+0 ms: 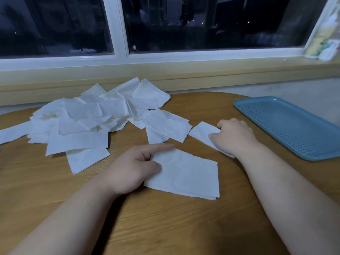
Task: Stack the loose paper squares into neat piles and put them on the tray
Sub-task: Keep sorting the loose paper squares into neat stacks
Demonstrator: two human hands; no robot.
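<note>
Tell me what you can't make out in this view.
Head view:
Sheet count in the near pile: edges too thin, left corner under the left hand.
Grip of the right hand on the single square: fingertips hidden under the hand itself.
Right end of the tray: cut off by the frame.
Lower sheets of the loose heap: buried under upper ones.

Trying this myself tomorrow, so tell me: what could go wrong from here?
1. The left hand holds the near pile by one edge only; adding a sheet could skew it.
2. The thin single square under the right hand may crumple when dragged.
</note>
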